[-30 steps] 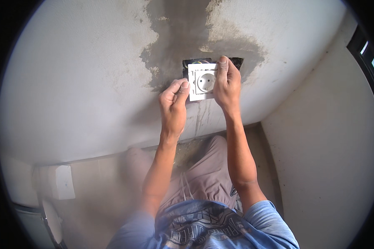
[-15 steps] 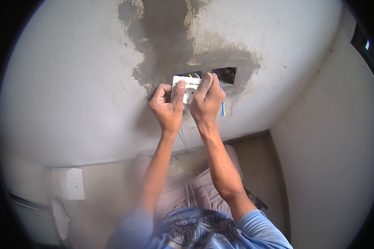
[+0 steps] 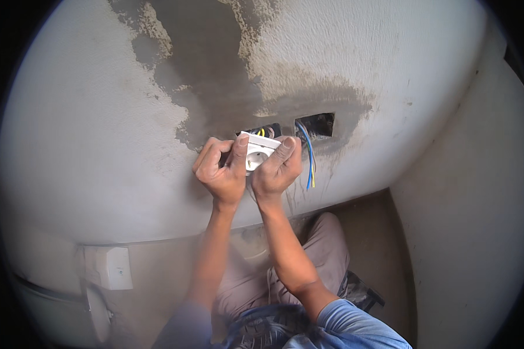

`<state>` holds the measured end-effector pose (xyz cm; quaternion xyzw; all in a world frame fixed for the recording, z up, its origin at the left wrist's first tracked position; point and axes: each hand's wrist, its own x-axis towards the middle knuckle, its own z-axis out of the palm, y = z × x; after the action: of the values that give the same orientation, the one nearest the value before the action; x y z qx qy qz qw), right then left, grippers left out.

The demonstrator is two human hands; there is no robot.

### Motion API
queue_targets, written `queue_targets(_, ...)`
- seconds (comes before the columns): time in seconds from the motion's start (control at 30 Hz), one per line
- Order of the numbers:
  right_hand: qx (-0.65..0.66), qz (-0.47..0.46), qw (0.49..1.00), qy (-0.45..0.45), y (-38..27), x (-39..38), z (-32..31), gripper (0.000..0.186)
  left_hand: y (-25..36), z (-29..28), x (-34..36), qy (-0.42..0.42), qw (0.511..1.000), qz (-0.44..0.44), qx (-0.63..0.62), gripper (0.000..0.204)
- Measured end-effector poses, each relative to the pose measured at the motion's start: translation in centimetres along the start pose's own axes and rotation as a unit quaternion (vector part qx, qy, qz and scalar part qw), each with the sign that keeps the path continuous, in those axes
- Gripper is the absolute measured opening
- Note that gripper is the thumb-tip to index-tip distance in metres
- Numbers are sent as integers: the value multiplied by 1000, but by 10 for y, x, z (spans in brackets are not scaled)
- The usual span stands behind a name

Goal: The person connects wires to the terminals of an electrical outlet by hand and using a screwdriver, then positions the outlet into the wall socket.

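Observation:
A white wall socket (image 3: 257,157) is held between my two hands in front of the wall, its top edge tilted. My left hand (image 3: 222,172) grips its left side, thumb on the front face. With thumb and bent fingers, my right hand (image 3: 278,166) grips the right side. Just behind the socket's top edge, a dark wall box (image 3: 266,130) shows yellow and other wires. To its right is a second rectangular wall box (image 3: 320,124), with loose blue and yellow wires (image 3: 310,160) hanging out of it. The socket's back is hidden.
Grey patched plaster (image 3: 206,64) runs up the white wall above the boxes. A white box (image 3: 117,267) stands on the floor at the left, near a rounded pale object (image 3: 99,314). A dark tool-like object (image 3: 364,295) lies right of my leg. A side wall (image 3: 460,232) rises at the right.
My hands have tipped the socket so its top edge shows more. The right hand has shifted left and down, uncovering the hanging wires. The whole view has also shifted.

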<state>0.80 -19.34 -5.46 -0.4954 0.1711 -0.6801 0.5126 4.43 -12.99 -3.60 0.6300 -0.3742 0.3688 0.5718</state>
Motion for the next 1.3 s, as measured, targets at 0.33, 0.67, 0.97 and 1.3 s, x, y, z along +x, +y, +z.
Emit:
queue_targets(0.33, -101, -106, 974, -174, 9, 32, -40, 22, -13, 30, -43, 73, 996, -40, -14, 28)
queue_targets(0.67, -172, -243, 954, -29, 7, 36, -14, 47, -3, 43, -45, 146, 989, -35, -10, 15)
queue_targets(0.97, -205, -259, 943, -50, 8, 38, -18, 55, 7, 4, -30, -62, 994, -85, -40, 26)
queue_targets(1.3, -53, 11, 984, -172, -22, 1, -98, 36, -6, -68, -37, -153, 949, -251, -113, 30)
